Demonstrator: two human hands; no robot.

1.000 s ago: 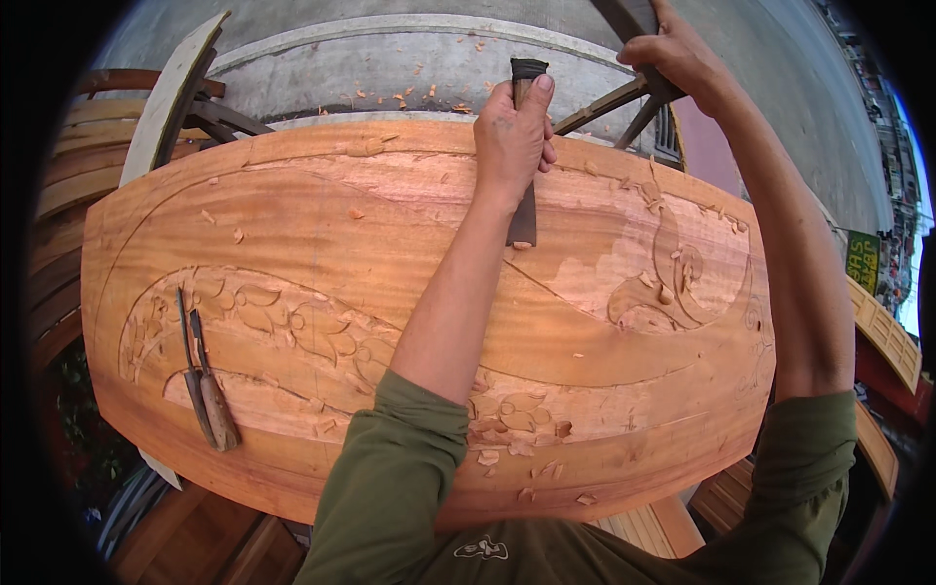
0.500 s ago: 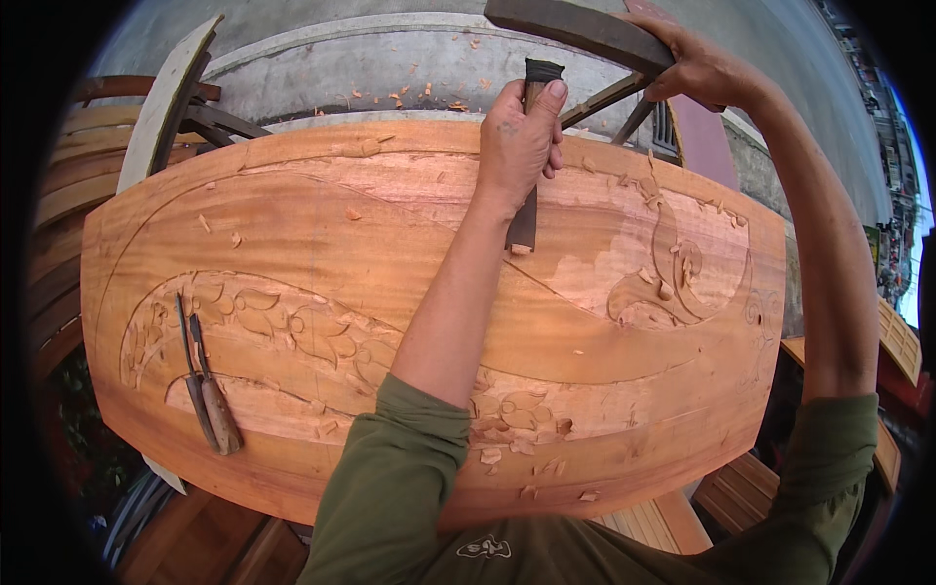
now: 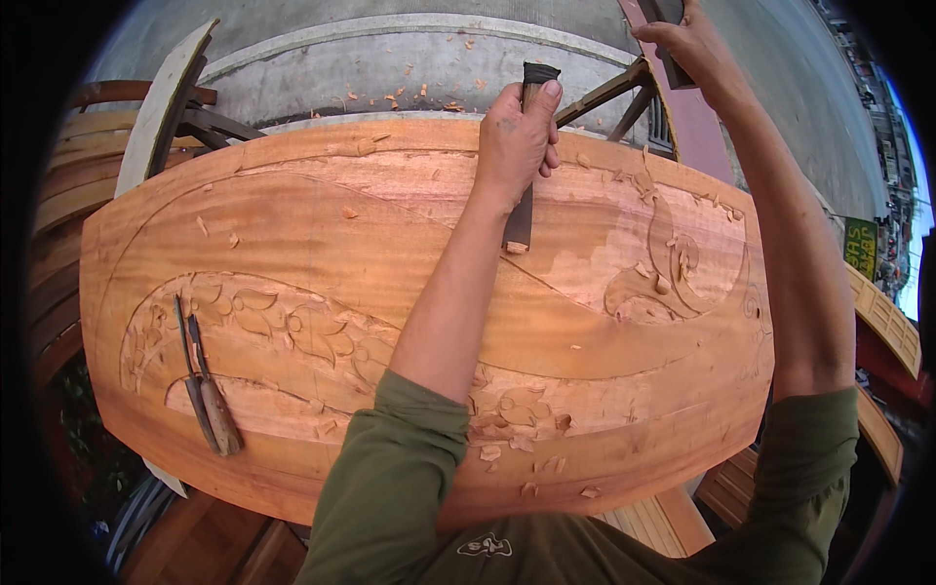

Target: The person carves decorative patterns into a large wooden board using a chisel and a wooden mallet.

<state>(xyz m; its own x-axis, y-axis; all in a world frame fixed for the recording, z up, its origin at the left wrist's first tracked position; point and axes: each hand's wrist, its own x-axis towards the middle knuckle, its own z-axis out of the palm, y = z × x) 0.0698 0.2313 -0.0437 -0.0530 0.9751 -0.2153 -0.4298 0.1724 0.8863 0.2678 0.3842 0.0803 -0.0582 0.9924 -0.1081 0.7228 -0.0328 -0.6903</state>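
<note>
My left hand (image 3: 517, 141) is wrapped round a wood chisel (image 3: 519, 224) with a black-bound top. The chisel stands tilted, its broad dark end on the carved wooden panel (image 3: 292, 219), beside an incised curved line. A small chip of wood lies at its edge. Raised at the top right, away from the chisel, my right hand (image 3: 694, 49) grips a dark wooden mallet (image 3: 673, 70), partly cut off by the upper edge of the view. Two slim carving chisels (image 3: 210, 414) with wooden handles lie together on the left of the panel.
Wood shavings (image 3: 522, 444) are scattered over the carved leaves and scrolls (image 3: 673, 258). Wooden supports (image 3: 156, 117) stand at the panel's far left, with a pinkish board (image 3: 707, 146) at the far right. Stacked slatted wood (image 3: 83, 166) lies left; panelled wooden pieces (image 3: 882, 317) lie right.
My right hand has lifted the mallet up and away from the chisel, toward the top edge. My left hand and the chisel have stayed nearly in place.
</note>
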